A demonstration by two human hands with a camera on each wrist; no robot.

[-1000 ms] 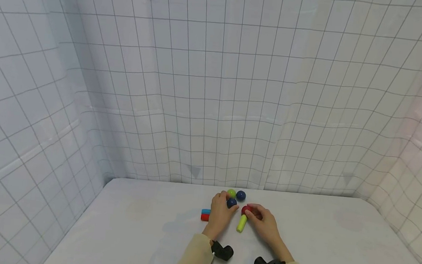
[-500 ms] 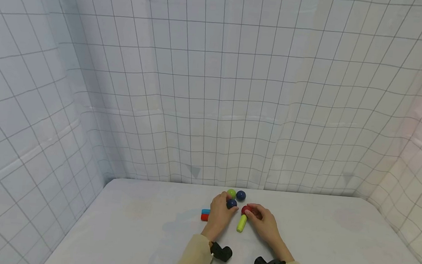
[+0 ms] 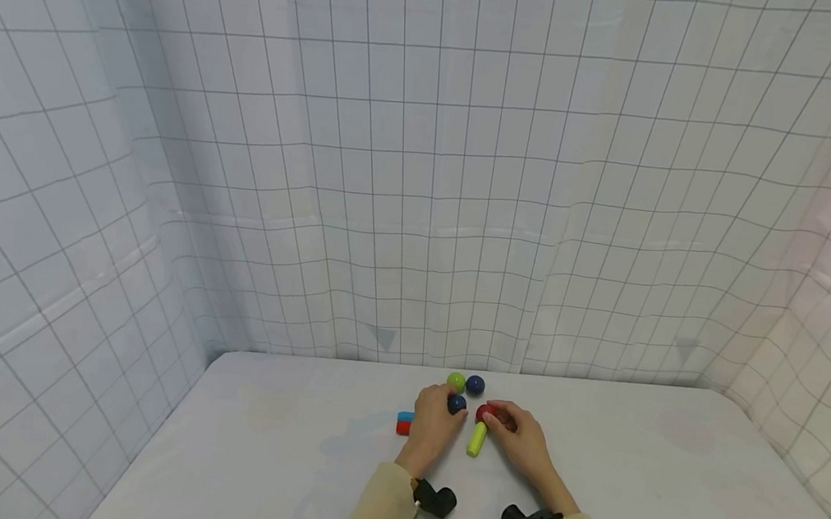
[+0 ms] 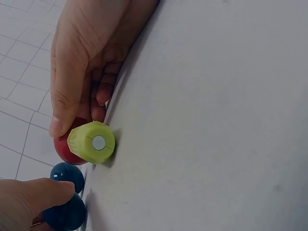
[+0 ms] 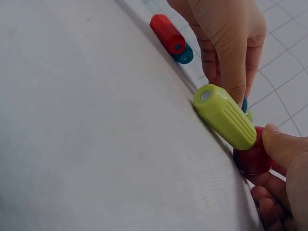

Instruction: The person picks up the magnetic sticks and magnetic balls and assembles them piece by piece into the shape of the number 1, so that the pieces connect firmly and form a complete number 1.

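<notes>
I have the right grip (image 3: 524, 446) pinched on the red ball (image 3: 484, 414) at the far end of the yellow-green rod (image 3: 477, 440), likely held from the side to keep the two together on the surface (image 3: 278, 470). My left grip (image 3: 433, 419) pinches the nearer navy ball (image 3: 457, 404), just left of the red one, probably to stop it rolling; the red rod (image 3: 403, 428) and blue rod (image 3: 405, 416) lie farther left, seemingly set aside.

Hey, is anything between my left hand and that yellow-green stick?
Nothing visible: in the head view, only bare white table lies between your left hand, which holds a dark blue ball, and the yellow-green stick. The red ball in your right hand sits at the stick's far end, outside that gap.
</notes>
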